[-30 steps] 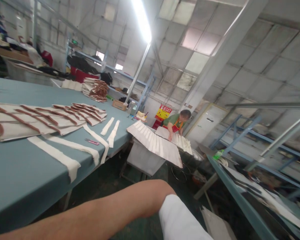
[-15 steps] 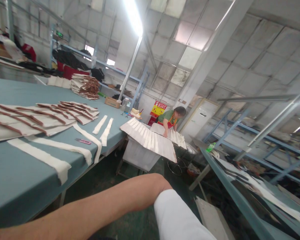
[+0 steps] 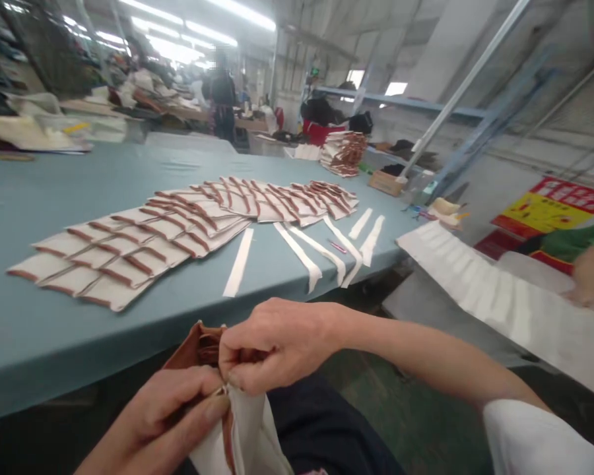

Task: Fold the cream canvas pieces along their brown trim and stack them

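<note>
One white fabric piece (image 3: 250,432) with brown trim was held low in front of the counter (image 3: 79,191), clear of its surface. It was pinched at its upper edge by two hands: the left hand (image 3: 173,412) and the right hand (image 3: 277,343) were both closed on it. Six white strips (image 3: 238,262) were laid on the counter beside fanned trimmed pieces (image 3: 129,254), which overlapped too closely to be counted.

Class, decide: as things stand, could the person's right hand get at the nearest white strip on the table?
Probably yes. The strip lies near the table edge, nothing between it and the right hand. But that hand and the left hand both pinch a cloth piece, so it must let go first.
</note>
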